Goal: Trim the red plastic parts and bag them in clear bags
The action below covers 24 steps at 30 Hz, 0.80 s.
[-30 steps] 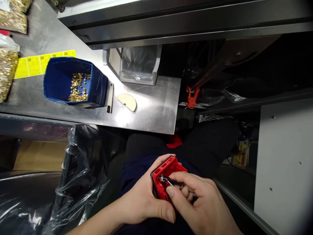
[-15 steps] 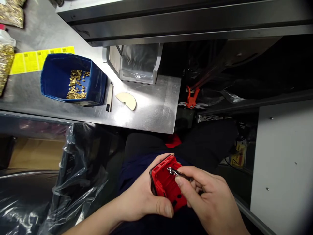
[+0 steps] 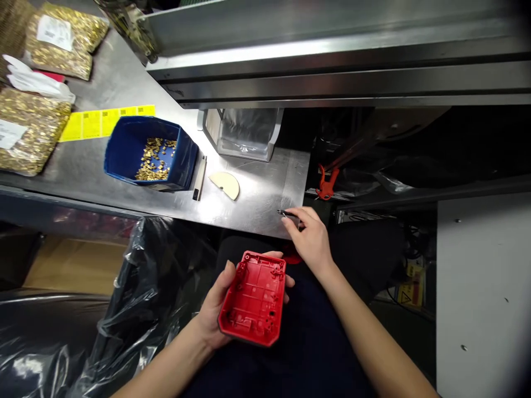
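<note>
A red plastic housing (image 3: 256, 298) lies open side up in my left hand (image 3: 218, 309), whose fingers wrap round it from beneath. Above the steel table's near right corner, my right hand (image 3: 310, 235) pinches a small dark tool with a metal tip (image 3: 286, 213). Left of that hand, a cream half-round piece (image 3: 226, 184) rests on the table (image 3: 257, 213), beside a black and white pen-like tool (image 3: 199, 178). The blue bin (image 3: 188, 160) holds small gold-coloured parts (image 3: 153, 166).
A grey bin (image 3: 244, 153) stands below a metal beam (image 3: 332, 83). Yellow labels (image 3: 92, 124) and bags of gold-coloured parts (image 3: 31, 130) are on the left. Black plastic (image 3: 136, 293) hangs at lower left. An orange clamp (image 3: 327, 182) sits beyond the table's right edge.
My right hand has left the housing with the dark tool and moved up to the table's corner. In my left hand the housing has turned, showing its inside. The view has shifted.
</note>
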{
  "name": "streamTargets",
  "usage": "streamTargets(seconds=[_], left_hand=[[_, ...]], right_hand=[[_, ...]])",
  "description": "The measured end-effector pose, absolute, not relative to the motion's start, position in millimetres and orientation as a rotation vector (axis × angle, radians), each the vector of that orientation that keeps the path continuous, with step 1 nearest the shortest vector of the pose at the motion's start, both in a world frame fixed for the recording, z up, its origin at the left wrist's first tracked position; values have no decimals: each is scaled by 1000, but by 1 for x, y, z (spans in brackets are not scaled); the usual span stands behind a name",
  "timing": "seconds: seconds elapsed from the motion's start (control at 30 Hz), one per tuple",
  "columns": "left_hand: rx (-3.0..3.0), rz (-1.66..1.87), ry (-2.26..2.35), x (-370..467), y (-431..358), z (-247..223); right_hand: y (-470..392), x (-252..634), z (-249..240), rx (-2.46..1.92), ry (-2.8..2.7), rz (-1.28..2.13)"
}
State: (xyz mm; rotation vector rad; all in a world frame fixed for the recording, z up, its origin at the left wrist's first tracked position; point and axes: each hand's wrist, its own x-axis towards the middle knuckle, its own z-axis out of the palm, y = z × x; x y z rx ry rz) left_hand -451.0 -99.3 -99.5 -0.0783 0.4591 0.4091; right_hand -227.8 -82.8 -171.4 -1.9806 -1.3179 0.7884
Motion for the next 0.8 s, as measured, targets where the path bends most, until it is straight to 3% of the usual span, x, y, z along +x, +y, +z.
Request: streamTargets(seconds=[0.1,0.3,0.53,0.7,0.8], left_hand=[[-46,433,388,-454,-96,-98],[-2,495,431,-459,-97,-97],[-46,550,561,-452,-94,-109],[-81,531,761,-439,-88,-116],[-14,462,879,-432,-83,-115]], right_hand=[[-57,-241,-196,-1942,-1620,525],[-51,-239,-221,-1901,-1777,528],[-111,-238,-143,-1725,-1326,675],[-148,-245,-96,-1393,-1954,837],[-148,-247,-90,-1318,-1968,999]])
